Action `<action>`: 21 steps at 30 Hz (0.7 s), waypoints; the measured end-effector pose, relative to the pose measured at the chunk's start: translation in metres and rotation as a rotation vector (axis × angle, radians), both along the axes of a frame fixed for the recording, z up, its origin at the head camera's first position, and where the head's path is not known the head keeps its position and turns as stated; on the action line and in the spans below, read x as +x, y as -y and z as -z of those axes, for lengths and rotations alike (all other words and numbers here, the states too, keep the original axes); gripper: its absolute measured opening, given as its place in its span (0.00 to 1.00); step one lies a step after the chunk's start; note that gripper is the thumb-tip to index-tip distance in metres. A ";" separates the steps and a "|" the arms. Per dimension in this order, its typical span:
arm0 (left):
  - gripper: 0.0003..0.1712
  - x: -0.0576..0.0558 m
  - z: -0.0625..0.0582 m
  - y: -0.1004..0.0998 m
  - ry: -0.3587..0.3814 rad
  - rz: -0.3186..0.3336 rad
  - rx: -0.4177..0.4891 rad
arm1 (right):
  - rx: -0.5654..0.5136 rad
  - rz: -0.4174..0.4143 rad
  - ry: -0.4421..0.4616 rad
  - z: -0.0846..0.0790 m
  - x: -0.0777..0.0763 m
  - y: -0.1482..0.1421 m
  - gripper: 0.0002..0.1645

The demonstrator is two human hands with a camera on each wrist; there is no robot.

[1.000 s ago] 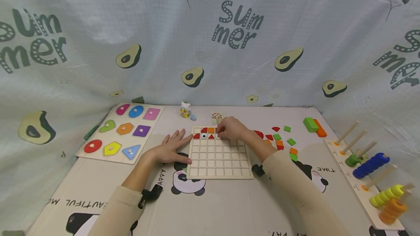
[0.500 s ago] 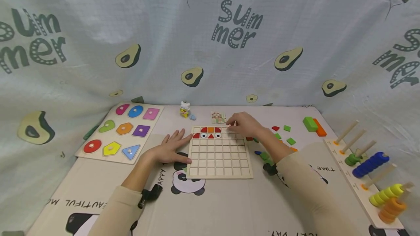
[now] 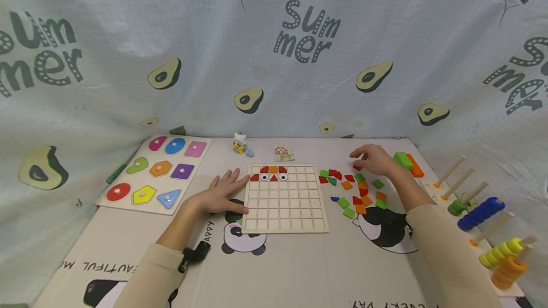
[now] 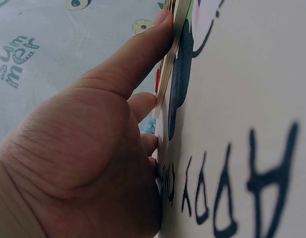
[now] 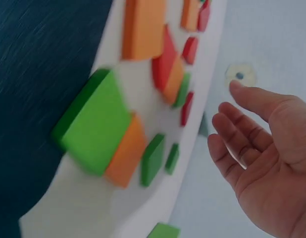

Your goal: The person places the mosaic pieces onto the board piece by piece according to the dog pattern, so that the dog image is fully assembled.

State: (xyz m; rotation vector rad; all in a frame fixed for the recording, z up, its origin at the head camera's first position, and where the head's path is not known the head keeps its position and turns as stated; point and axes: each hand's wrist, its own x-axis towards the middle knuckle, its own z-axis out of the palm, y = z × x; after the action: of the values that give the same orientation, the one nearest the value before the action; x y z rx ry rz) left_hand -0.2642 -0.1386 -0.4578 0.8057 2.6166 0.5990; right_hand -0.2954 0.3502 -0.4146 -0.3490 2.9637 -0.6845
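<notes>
A wooden grid board (image 3: 284, 216) lies on the mat in the head view. Its top rows hold red and orange pieces (image 3: 273, 169) and two eye pieces. My left hand (image 3: 222, 193) rests flat on the mat, its thumb (image 4: 138, 54) pressed against the board's left edge (image 4: 170, 54). My right hand (image 3: 372, 158) hovers over the far end of a scatter of loose red, green and orange tiles (image 3: 355, 191) right of the board. Its fingers (image 5: 242, 131) are relaxed and hold nothing in the right wrist view.
A shape puzzle board (image 3: 160, 172) lies at the left. Green and orange blocks (image 3: 408, 163) sit beyond the right hand. A peg rack with coloured rings (image 3: 484, 215) runs along the right edge. A small toy figure (image 3: 240, 143) and a pattern card (image 3: 283, 153) lie behind the grid.
My right hand left the grid's top rows and moved right to the loose tiles; a second eye piece and another red piece now sit in the grid. The left hand stayed put.
</notes>
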 end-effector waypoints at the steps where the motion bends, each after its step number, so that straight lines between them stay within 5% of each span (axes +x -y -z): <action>1: 0.59 0.000 0.000 0.000 -0.001 0.001 0.000 | 0.012 0.005 0.013 0.002 0.001 -0.003 0.17; 14: 0.57 0.002 -0.003 0.000 -0.002 0.000 -0.016 | 0.095 -0.020 0.021 0.017 -0.003 -0.009 0.06; 21: 0.58 0.001 -0.002 0.000 -0.003 0.005 -0.014 | -0.051 -0.009 0.047 0.009 -0.011 0.002 0.06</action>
State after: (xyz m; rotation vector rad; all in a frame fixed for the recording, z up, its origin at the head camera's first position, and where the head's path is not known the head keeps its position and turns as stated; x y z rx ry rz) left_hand -0.2631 -0.1386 -0.4555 0.8088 2.6177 0.5783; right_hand -0.3064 0.3484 -0.4234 -0.3448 2.9026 -0.7582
